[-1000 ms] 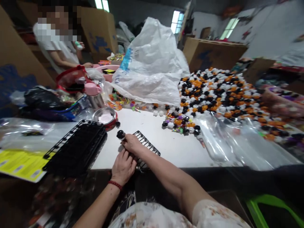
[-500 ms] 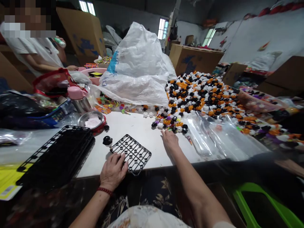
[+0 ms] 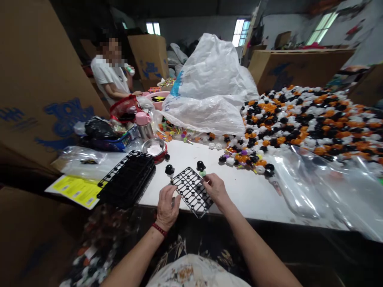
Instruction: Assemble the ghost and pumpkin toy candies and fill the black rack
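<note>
A black grid tray lies at the front edge of the white table. My left hand rests at its left side, fingers curled against the rim. One black-topped piece with a white lower part stands upright at the tray's left corner. Between the fingertips of my right hand is a piece with a black top and pale green lower part, held over the tray's upper right side. Small black, white, orange and purple pieces lie beyond my right hand.
Stacked black trays and a yellow card are at the left. Behind are a metal bowl, a pink-lidded flask and a large white bag. Clear plastic bags lie right. A person is at the back left.
My right hand has moved from the loose pieces to the tray, bringing a black and green piece. My left hand remains at the tray. The view has turned left.
</note>
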{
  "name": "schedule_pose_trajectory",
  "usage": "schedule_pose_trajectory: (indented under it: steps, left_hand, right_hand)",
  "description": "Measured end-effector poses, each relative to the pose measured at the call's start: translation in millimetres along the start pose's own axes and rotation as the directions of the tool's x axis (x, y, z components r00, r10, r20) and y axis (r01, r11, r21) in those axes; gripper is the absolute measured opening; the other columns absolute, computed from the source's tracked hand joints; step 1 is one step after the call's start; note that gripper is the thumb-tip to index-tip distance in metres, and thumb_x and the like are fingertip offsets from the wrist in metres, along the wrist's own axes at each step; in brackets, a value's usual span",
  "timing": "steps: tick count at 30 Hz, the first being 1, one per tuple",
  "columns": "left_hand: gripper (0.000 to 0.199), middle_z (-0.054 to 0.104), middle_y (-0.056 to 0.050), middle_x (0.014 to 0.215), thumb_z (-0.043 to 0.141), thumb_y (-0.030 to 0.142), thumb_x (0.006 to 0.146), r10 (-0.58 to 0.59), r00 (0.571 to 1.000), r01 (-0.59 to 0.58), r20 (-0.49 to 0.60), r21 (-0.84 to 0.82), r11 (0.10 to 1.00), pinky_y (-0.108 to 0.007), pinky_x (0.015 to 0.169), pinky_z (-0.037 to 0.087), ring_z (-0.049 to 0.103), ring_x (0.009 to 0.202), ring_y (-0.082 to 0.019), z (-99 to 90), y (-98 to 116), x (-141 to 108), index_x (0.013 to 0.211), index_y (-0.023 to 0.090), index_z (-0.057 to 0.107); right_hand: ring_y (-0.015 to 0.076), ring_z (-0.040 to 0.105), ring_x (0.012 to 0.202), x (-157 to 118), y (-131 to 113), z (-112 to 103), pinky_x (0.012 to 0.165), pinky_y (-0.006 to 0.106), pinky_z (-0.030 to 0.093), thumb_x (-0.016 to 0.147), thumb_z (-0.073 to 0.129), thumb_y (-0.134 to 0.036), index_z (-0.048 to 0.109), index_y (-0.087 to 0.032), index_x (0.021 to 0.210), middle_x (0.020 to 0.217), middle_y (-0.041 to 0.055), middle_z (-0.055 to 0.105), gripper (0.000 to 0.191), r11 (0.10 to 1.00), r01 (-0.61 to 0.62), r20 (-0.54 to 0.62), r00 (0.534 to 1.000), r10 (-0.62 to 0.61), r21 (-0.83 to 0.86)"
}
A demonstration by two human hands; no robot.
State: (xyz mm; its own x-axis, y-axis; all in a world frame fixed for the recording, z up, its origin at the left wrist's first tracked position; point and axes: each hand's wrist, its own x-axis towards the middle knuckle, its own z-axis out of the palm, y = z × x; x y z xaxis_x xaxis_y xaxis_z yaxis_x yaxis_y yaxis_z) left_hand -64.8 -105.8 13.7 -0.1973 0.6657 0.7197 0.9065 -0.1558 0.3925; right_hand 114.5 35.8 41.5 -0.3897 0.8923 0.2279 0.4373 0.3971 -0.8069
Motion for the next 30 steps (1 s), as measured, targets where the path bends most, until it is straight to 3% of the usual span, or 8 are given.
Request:
schedule_pose_trajectory:
  steps: [2,4,6,10,14,16,23,30]
  left_hand:
    - [0.036,0.056,-0.014,0.117,0.051,0.020,0.093,-0.070,0.991,0.070,-0.117,-0.004,0.998,-0.045,0.095,0.051,0.054,0.114,-0.025,-9.1,-1.6,10.7,0.129,0.019,0.047]
    - [0.040,0.054,-0.015,0.124,0.051,0.024,0.094,-0.114,0.982,0.115,-0.154,-0.004,0.993,-0.043,0.093,0.051,0.052,0.119,-0.026,-17.9,-6.9,28.8,0.134,0.019,0.045]
    - [0.045,0.051,-0.016,0.132,0.050,0.027,0.095,-0.129,0.987,0.127,-0.095,-0.020,0.992,-0.041,0.095,0.051,0.050,0.124,-0.025,-24.7,-15.7,51.0,0.139,0.021,0.042]
    - [0.046,0.054,-0.011,0.136,0.046,0.029,0.097,-0.041,0.995,0.046,0.086,-0.066,0.997,-0.042,0.105,0.046,0.052,0.125,-0.022,-29.2,-34.3,87.8,0.143,0.023,0.041]
    - [0.036,0.063,-0.009,0.124,0.046,0.029,0.097,0.016,0.987,-0.001,0.158,-0.093,0.996,-0.041,0.104,0.047,0.058,0.117,-0.020,-25.8,-40.5,99.1,0.132,0.022,0.054]
    - [0.032,0.066,-0.008,0.117,0.046,0.029,0.097,0.013,0.985,0.006,0.171,-0.110,0.994,-0.038,0.099,0.051,0.061,0.111,-0.020,-23.0,-40.0,98.3,0.126,0.021,0.059]
    - [0.027,0.069,-0.008,0.111,0.047,0.028,0.096,-0.006,0.985,0.031,0.170,-0.144,0.989,-0.037,0.096,0.052,0.064,0.104,-0.019,-17.2,-39.3,94.3,0.117,0.019,0.063]
    - [0.026,0.070,-0.009,0.112,0.051,0.027,0.095,-0.036,0.985,0.060,0.167,-0.139,0.989,-0.037,0.097,0.052,0.065,0.106,-0.019,-17.3,-37.5,94.4,0.115,0.018,0.063]
  right_hand:
    - [0.0182,0.058,0.072,5.9,-10.8,13.7,0.069,0.030,0.045,0.078,0.059,-0.032,0.059,-0.021,0.074,0.079,0.0034,0.062,0.012,1.000,-0.008,0.056,0.998,0.006,0.029]
    - [0.0188,0.059,0.073,14.5,-19.2,27.5,0.070,0.031,0.046,0.076,0.063,-0.034,0.060,-0.021,0.074,0.077,0.0030,0.064,0.013,0.990,-0.101,0.114,0.989,0.090,0.096]
    - [0.0183,0.060,0.073,24.3,-26.2,41.6,0.070,0.031,0.047,0.075,0.064,-0.034,0.062,-0.020,0.078,0.074,0.0016,0.065,0.014,0.966,-0.186,0.183,0.971,0.153,0.179]
    - [0.0136,0.055,0.061,39.4,-38.9,63.1,0.062,0.027,0.046,0.070,0.067,-0.035,0.061,-0.019,0.078,0.065,-0.0027,0.061,0.019,0.857,-0.310,0.331,0.927,0.177,0.411]
    - [0.0096,0.050,0.053,41.7,-48.6,66.6,0.056,0.025,0.043,0.061,0.074,-0.031,0.063,-0.017,0.081,0.065,-0.0039,0.059,0.028,0.654,-0.475,0.481,0.856,0.189,0.589]
    - [0.0090,0.049,0.052,39.7,-51.4,63.5,0.054,0.024,0.042,0.058,0.078,-0.030,0.064,-0.016,0.082,0.067,-0.0032,0.060,0.032,0.609,-0.514,0.520,0.833,0.188,0.604]
    - [0.0077,0.035,0.049,38.0,-50.8,53.6,0.049,0.023,0.032,0.067,0.072,-0.049,0.061,-0.016,0.072,0.053,-0.0065,0.048,0.035,0.746,-0.402,0.485,0.866,0.121,0.532]
    - [0.0099,0.045,0.056,44.8,-42.2,59.0,0.055,0.025,0.037,0.061,0.074,-0.039,0.063,-0.016,0.081,0.059,-0.0066,0.052,0.033,0.743,-0.428,0.441,0.875,0.198,0.515]
